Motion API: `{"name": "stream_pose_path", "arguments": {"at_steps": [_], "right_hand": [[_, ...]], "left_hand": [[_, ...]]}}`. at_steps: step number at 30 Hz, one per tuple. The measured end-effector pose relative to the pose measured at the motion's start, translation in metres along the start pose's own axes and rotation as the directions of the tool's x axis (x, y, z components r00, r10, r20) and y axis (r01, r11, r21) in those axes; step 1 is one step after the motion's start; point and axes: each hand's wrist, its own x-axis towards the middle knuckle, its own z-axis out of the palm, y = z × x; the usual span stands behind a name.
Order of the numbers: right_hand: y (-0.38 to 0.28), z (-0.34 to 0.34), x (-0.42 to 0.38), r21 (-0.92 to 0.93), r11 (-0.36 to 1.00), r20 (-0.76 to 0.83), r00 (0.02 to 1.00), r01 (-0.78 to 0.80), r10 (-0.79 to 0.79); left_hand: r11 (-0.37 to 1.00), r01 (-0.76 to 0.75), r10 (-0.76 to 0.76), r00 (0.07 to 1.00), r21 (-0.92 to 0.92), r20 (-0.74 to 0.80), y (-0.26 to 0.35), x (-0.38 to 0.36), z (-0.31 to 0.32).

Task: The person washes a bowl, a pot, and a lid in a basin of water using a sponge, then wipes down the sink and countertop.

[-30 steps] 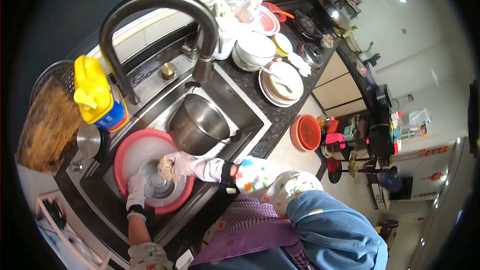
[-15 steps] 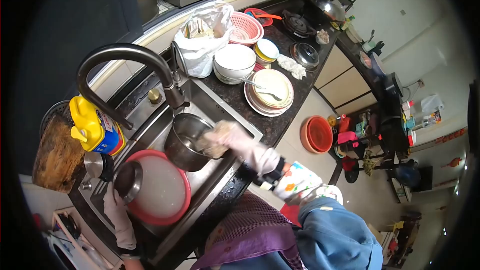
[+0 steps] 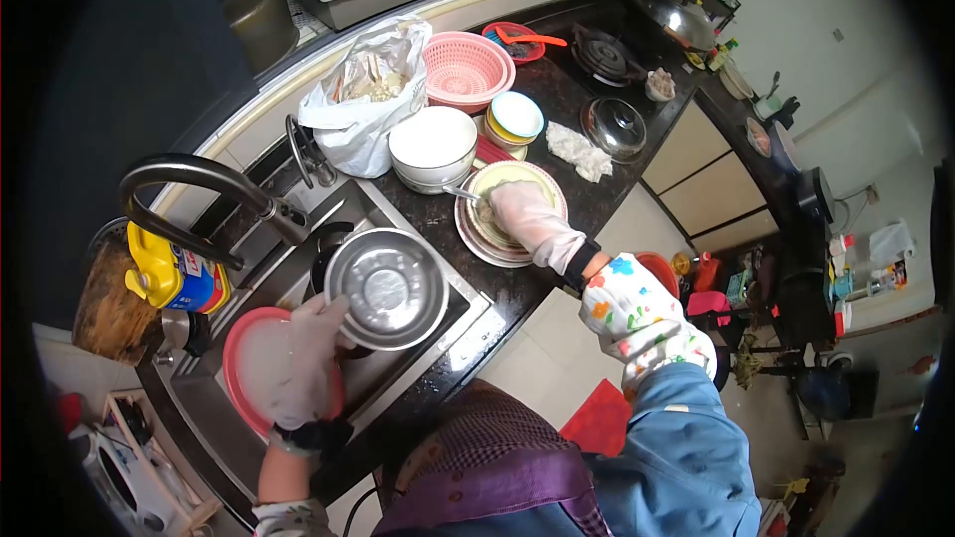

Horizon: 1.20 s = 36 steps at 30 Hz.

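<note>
My left hand (image 3: pixel 316 353), in a thin pale glove, grips the near left rim of a steel bowl (image 3: pixel 388 288), tilted with its inside facing up over the sink. Beneath that arm is a red basin (image 3: pixel 234 363) of cloudy water. My right hand (image 3: pixel 522 211), gloved too, is closed on something over the stacked plates (image 3: pixel 490 251) on the counter; a brownish scrubber shows partly under its fingers. A spoon handle (image 3: pixel 460 193) sticks out at the plates' left edge. The dark pot in the sink is mostly hidden behind the bowl.
White bowls (image 3: pixel 434 144), a plastic bag (image 3: pixel 348 129), pink baskets (image 3: pixel 466 68) and a pot lid (image 3: pixel 613 127) stand on the counter. The faucet (image 3: pixel 199 171) arches over the sink's left part, near a yellow bottle (image 3: pixel 169 273) and a wooden board (image 3: pixel 114 313).
My left hand has brought the steel bowl right, from beside the basin to over the pot. My right hand has moved from the pot to the plates. The view has shifted.
</note>
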Motion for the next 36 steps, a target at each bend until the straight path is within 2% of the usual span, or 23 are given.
{"name": "stream_pose_path", "arguments": {"at_steps": [2, 4, 6, 8, 10, 11, 12, 13, 17, 19, 20, 21, 22, 23, 24, 25, 26, 27, 28, 30, 34, 35, 36], "right_hand": [[0.010, -0.006, 0.004, 0.033, 0.999, 0.073, 0.997, -0.002, 0.000], [0.021, -0.018, 0.006, 0.057, 0.998, 0.147, 0.989, -0.010, 0.001], [0.026, -0.044, 0.004, 0.130, 0.980, 0.135, 0.982, -0.150, 0.133], [0.046, -0.061, 0.008, 0.469, 0.820, 0.190, 0.944, -0.328, 0.269], [0.056, -0.075, 0.017, 0.435, 0.862, -0.194, 0.907, -0.261, 0.373], [0.064, -0.077, 0.024, 0.715, 0.641, -0.104, 0.865, -0.278, 0.491], [0.074, -0.079, 0.034, 0.903, 0.340, 0.024, 0.823, -0.261, 0.567], [0.100, -0.055, 0.053, 0.895, 0.395, -0.086, 0.787, -0.209, 0.611], [0.157, 0.011, 0.105, 0.939, 0.302, -0.073, 0.762, -0.165, 0.644], [0.167, 0.034, 0.120, 0.971, 0.181, -0.018, 0.712, -0.154, 0.702], [0.165, 0.033, 0.122, 0.971, 0.182, -0.014, 0.719, -0.157, 0.695], [0.162, 0.031, 0.121, 0.951, 0.175, 0.063, 0.714, -0.255, 0.697], [0.159, 0.029, 0.119, 0.921, 0.168, 0.139, 0.701, -0.351, 0.700], [0.158, 0.029, 0.118, 0.919, 0.170, 0.145, 0.706, -0.356, 0.693], [0.158, 0.028, 0.116, 0.934, 0.147, 0.148, 0.727, -0.326, 0.670], [0.159, 0.027, 0.112, 0.947, 0.121, 0.152, 0.747, -0.298, 0.647], [0.160, 0.025, 0.108, 0.958, 0.095, 0.153, 0.766, -0.270, 0.625], [0.161, 0.021, 0.103, 0.968, 0.069, 0.151, 0.782, -0.241, 0.605], [0.162, 0.016, 0.099, 0.977, 0.044, 0.145, 0.797, -0.210, 0.586], [0.152, -0.011, 0.081, 0.971, 0.084, 0.145, 0.826, -0.226, 0.545], [0.157, -0.017, 0.054, 0.951, 0.166, 0.143, 0.847, -0.260, 0.512], [0.157, -0.022, 0.052, 0.883, 0.337, 0.110, 0.842, -0.327, 0.528], [0.194, 0.009, 0.055, 0.838, 0.482, 0.019, 0.896, -0.256, 0.444]], "left_hand": [[0.992, -0.068, 0.073, 0.996, -0.109, 0.048, -0.014, 0.030, 0.024], [0.996, -0.034, 0.039, 0.998, -0.083, 0.057, -0.011, 0.038, 0.042], [0.998, 0.004, 0.000, 0.997, -0.058, 0.072, -0.002, 0.044, 0.062], [0.998, -0.039, 0.043, 0.994, -0.041, 0.102, 0.000, 0.055, 0.082], [0.996, -0.054, 0.062, 0.991, -0.071, 0.117, 0.011, 0.060, 0.105], [0.997, -0.052, 0.059, 0.991, -0.062, 0.118, 0.013, 0.064, 0.116], [0.997, -0.048, 0.055, 0.991, -0.055, 0.120, 0.014, 0.070, 0.127], [0.992, -0.032, 0.050, 0.988, -0.124, 0.149, 0.009, 0.080, 0.139], [0.990, -0.051, 0.068, 0.990, -0.134, 0.125, 0.006, 0.094, 0.174], [0.989, -0.060, 0.074, 0.992, -0.132, 0.098, 0.002, 0.101, 0.184], [0.989, -0.073, 0.083, 0.994, -0.125, 0.077, 0.004, 0.101, 0.187], [0.989, -0.068, 0.077, 0.995, -0.130, 0.070, 0.006, 0.101, 0.189], [0.995, -0.092, 0.094, 0.994, -0.033, 0.059, 0.009, 0.100, 0.190], [0.991, -0.115, 0.111, 0.993, 0.064, 0.050, 0.012, 0.099, 0.189], [0.993, -0.107, 0.105, 0.994, 0.058, 0.043, 0.010, 0.102, 0.188], [0.936, -0.231, 0.226, 0.973, 0.266, 0.051, 0.006, 0.107, 0.188], [0.821, -0.340, 0.338, 0.937, 0.460, 0.089, 0.009, 0.106, 0.186], [0.514, -0.393, 0.442, 0.883, 0.763, 0.157, 0.016, 0.101, 0.187], [0.520, -0.392, 0.441, 0.884, 0.759, 0.155, 0.018, 0.103, 0.187], [0.269, -0.450, 0.340, 0.871, 0.851, 0.354, 0.020, 0.107, 0.186], [0.383, -0.431, 0.375, 0.881, 0.817, 0.289, 0.025, 0.099, 0.177], [0.392, -0.473, 0.434, 0.851, 0.789, 0.295, 0.023, 0.096, 0.169], [0.400, -0.505, 0.487, 0.824, 0.765, 0.290, 0.019, 0.093, 0.156]]}}
